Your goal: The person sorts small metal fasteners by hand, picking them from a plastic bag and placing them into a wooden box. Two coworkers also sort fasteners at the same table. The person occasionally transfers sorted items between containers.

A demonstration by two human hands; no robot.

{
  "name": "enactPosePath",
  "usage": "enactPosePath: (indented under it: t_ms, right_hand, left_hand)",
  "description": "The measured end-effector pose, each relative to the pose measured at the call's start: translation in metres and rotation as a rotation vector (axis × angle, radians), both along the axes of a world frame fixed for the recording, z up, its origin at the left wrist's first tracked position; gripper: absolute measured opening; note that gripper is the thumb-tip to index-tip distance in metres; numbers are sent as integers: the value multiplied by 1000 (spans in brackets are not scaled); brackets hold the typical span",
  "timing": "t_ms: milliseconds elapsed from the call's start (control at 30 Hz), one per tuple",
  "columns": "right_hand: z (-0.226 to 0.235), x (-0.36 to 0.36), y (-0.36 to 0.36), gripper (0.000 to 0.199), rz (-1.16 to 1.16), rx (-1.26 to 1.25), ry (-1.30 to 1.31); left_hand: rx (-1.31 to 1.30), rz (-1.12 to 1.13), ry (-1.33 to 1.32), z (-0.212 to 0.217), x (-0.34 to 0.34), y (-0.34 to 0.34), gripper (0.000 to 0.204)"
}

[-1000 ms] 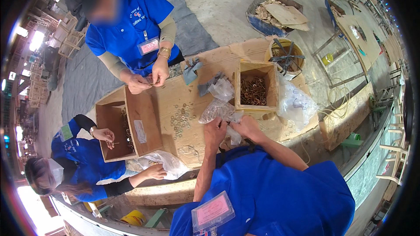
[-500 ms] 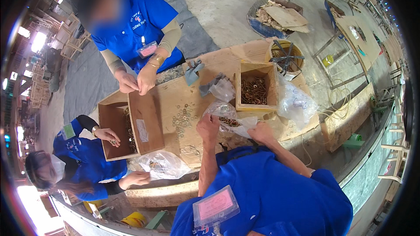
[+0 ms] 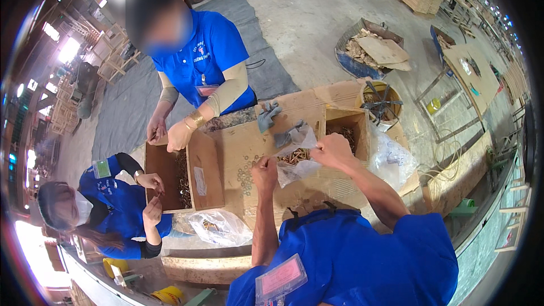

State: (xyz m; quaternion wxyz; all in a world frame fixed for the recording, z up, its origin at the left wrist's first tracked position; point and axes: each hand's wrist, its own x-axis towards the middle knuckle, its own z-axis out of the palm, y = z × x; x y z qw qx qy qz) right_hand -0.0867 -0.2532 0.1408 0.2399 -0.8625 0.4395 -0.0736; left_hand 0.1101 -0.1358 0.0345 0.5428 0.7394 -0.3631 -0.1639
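A see-through plastic bag of bolt-like screws is stretched between my two hands above the table. My left hand is closed on its left edge. My right hand grips the upper right edge, in front of a wooden box that holds more screws. That hand and the bag partly cover the box. Left of my left hand, many small washers lie spread on the cardboard-covered table.
A larger wooden box with small hardware stands to the left. Two co-workers in blue shirts hold their hands over it. Another plastic bag lies near it. Grey gloves and a bucket are at the table's far side.
My right hand has moved up and left with the bag's edge, and the bag's mouth is pulled wider. The near-left co-worker's hands have come together; the view has shifted slightly.
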Motion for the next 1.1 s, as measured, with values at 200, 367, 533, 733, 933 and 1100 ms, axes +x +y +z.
enactPosePath:
  t_ms: [200,367,533,733,933,1100]
  right_hand:
    - [-25,-12,-8,37,-95,21,166]
    - [-43,-34,-4,40,-196,69,189]
    - [-42,-38,5,39,-306,131,-185]
    - [-35,-67,23,24,-431,1015,-895]
    - [-41,-92,77,29,-261,1330,-908]
    - [-52,-84,102,28,-191,1466,-809]
  left_hand:
    - [134,-120,-2,-17,-39,-7,21]
    - [212,-202,19,25,-53,-24,26]
    - [527,-639,-501,40,-62,-51,24]
    - [633,-689,-610,11,-71,-66,21]
    - [530,-651,-516,-3,-77,-52,19]
    - [238,-542,65,-20,-60,-39,15]
